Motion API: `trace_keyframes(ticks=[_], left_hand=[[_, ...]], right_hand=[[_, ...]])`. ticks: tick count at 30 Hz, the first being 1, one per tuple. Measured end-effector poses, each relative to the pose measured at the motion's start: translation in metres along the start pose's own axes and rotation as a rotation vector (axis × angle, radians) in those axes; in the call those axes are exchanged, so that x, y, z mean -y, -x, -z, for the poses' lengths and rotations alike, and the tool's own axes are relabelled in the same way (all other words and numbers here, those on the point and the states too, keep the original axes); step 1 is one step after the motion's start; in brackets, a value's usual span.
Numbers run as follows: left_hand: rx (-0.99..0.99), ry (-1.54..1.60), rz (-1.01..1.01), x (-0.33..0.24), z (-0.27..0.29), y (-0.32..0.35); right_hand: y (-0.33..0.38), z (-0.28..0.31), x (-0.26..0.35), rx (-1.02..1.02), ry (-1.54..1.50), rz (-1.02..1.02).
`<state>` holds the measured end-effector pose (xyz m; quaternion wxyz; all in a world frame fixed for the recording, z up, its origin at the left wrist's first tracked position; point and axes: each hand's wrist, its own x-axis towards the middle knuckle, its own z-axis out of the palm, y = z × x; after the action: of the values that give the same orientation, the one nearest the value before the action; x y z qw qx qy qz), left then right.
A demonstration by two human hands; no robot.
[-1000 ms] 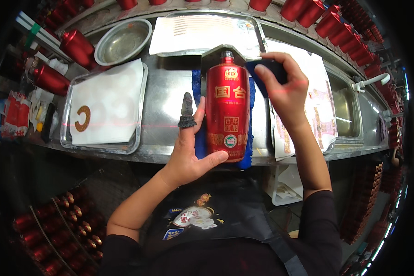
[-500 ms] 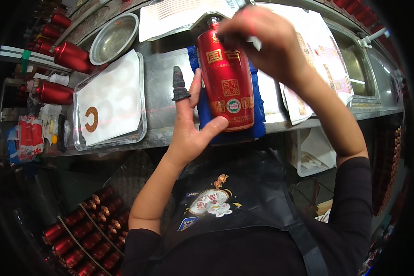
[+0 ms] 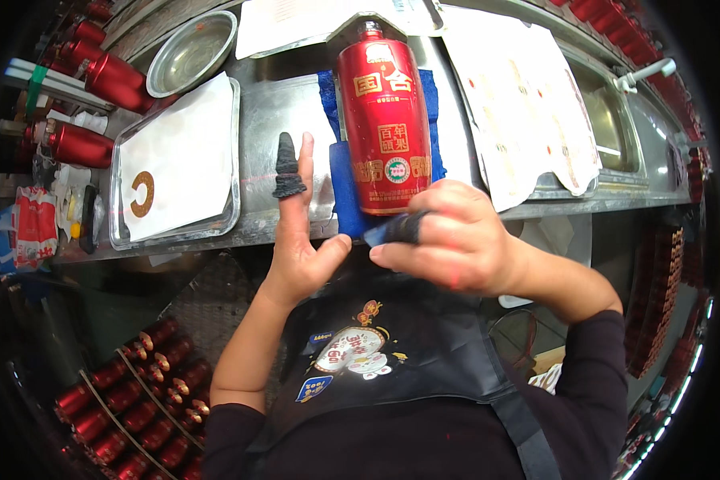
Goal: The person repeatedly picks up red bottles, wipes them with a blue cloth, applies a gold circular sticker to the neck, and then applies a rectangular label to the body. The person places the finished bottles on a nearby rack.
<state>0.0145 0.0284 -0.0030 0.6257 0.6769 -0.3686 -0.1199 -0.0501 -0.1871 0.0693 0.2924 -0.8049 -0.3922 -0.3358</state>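
A red bottle (image 3: 384,112) with gold lettering and a small round green-and-white emblem lies on a blue cloth (image 3: 346,188), its neck pointing away from me. My left hand (image 3: 300,232) is just left of the bottle's base, apart from it, fingers stretched out and nothing held. A black cover wraps one of its fingers. At the bottle's base is my right hand (image 3: 456,240), fingers curled together, one also wearing a black cover. Something bluish shows at its fingertips, too blurred to name. Whether this hand touches the bottle is unclear.
Left on the metal counter, a clear tray (image 3: 234,184) holds a white sheet (image 3: 180,136) and a gold C-shaped piece (image 3: 142,194). Behind it is a metal bowl (image 3: 192,60). Printed sheets (image 3: 528,112) lie to the right, before a sink (image 3: 616,132). More red bottles (image 3: 148,400) stand below left.
My right hand has come down from the bottle's neck end to its base. My left hand has let go of the bottle's side and moved slightly left and nearer.
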Motion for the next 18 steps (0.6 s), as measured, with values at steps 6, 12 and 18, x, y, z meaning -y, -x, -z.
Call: trace_keyframes(ticks=[6, 12, 18], left_hand=[[0.122, -0.294, 0.02, -0.002, -0.018, -0.023], [0.011, -0.328, -0.019, -0.001, -0.022, -0.035], [0.033, -0.534, -0.086, -0.001, -0.019, -0.033]], right_hand=[[-0.014, 0.014, -0.041, -0.089, 0.255, -0.329], [0.052, -0.003, 0.024, -0.022, -0.086, -0.544], [0.06, -0.035, 0.012, -0.503, -0.016, -1.061]])
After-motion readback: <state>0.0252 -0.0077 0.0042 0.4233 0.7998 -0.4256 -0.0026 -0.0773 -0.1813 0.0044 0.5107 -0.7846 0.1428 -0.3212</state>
